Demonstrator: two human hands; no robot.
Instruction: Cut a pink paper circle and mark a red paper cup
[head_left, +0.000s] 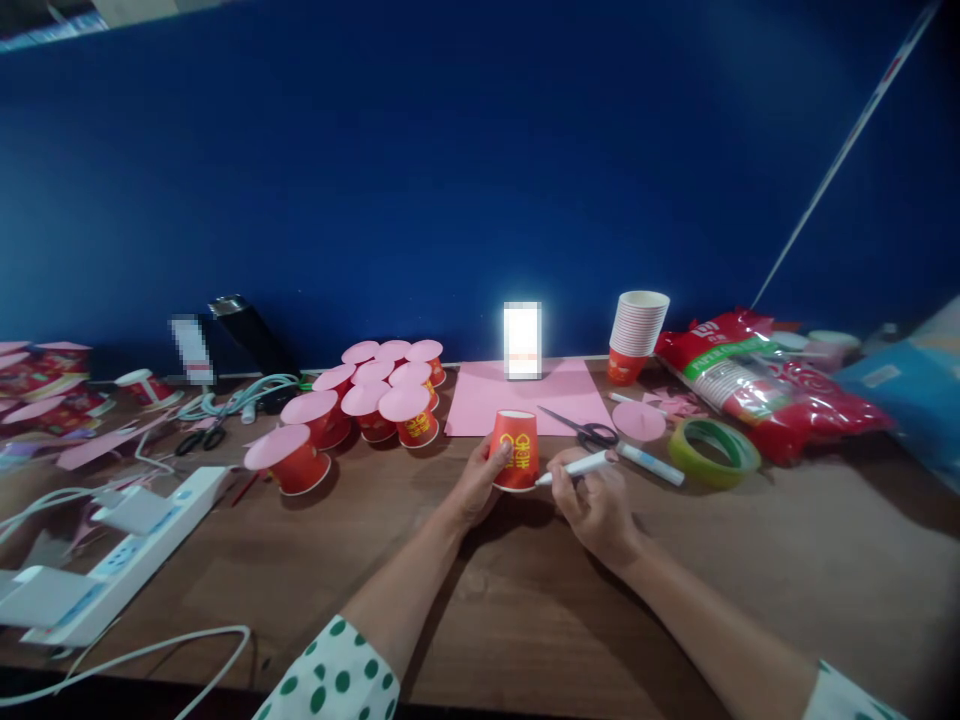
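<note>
My left hand (480,478) is wrapped round a red paper cup (517,448) that stands upside down on the brown table (450,580). The cup has yellow print on its side. My right hand (592,500) is closed on a white glue stick or pen (581,466), its tip pointing left and touching the cup's lower rim. Both forearms reach in from the bottom edge, with green-dotted white sleeves.
Several upside-down red cups topped with pink paper discs (375,400) stand to the left. Behind lie a pink sheet (525,395), scissors (585,430), a pink disc (638,421), a green tape roll (712,452), stacked cups (636,335), a red cup bag (757,385). A power strip (127,555) and cables lie left.
</note>
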